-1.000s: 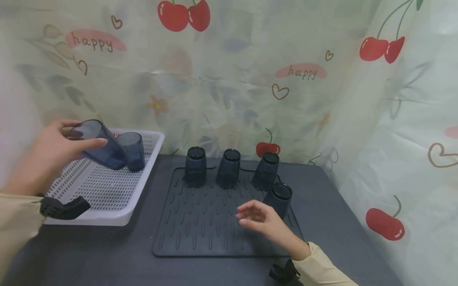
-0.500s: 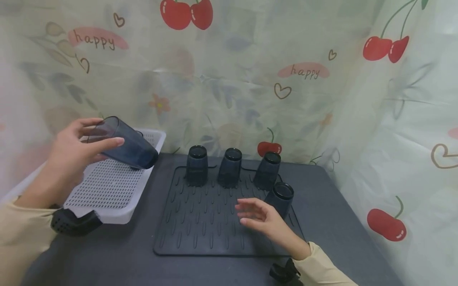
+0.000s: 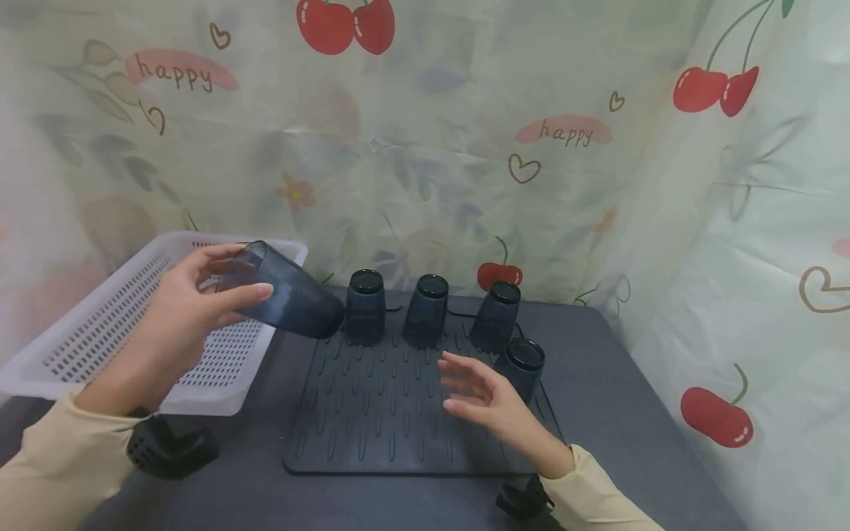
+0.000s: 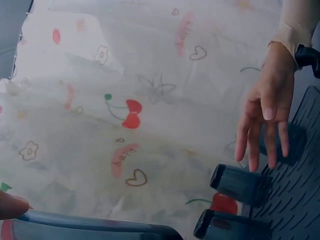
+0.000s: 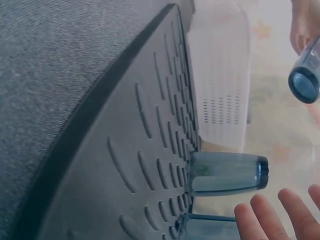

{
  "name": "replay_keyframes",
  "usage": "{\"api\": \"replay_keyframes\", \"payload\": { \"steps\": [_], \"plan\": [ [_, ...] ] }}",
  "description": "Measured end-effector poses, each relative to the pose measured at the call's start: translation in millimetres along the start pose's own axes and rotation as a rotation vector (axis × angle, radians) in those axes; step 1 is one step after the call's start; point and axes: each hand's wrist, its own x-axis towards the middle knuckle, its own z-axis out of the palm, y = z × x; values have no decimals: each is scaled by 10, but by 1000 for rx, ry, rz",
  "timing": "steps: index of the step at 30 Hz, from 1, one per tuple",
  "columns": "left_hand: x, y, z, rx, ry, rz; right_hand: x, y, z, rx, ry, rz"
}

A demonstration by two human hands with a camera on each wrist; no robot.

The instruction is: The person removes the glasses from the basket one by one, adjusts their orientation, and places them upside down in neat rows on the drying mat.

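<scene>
My left hand (image 3: 189, 299) grips a smoky-blue drinking glass (image 3: 292, 299) near its rim, thumb on the near side. The glass is tilted, its dark base pointing right and down, above the gap between basket and mat. Over the right part of the black ribbed drying mat (image 3: 372, 435) hovers my right hand (image 3: 491, 398), fingers loosely spread and holding nothing. Upside down on the mat stand several like glasses: a back row with a left glass (image 3: 365, 310), a middle glass (image 3: 426, 313) and a right glass (image 3: 494, 321), plus a nearer glass (image 3: 524, 361) partly behind my right hand.
A white perforated plastic basket (image 3: 86, 346) stands at the left, partly covered by my left arm and the held glass. The dark grey tabletop (image 3: 631, 413) extends around the mat. A cherry-print curtain (image 3: 412, 96) closes off the back and right side.
My left hand has carried the glass rightward out over the basket's right edge, tipping it closer to level. The right hand stays nearly in place, rising slightly.
</scene>
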Motion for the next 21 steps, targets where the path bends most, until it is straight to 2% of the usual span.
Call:
{"api": "replay_keyframes", "payload": {
  "steps": [4,10,21],
  "plan": [
    [-45,-5,111,-19,-25,-13,18,-40,6,-17,14,-35],
    [-124,20,274,0,-73,-19,59,-85,16,-24,4,-53],
    [-197,8,624,-140,-158,-69,113,-147,76,-23,-14,-99]
  ]
}}
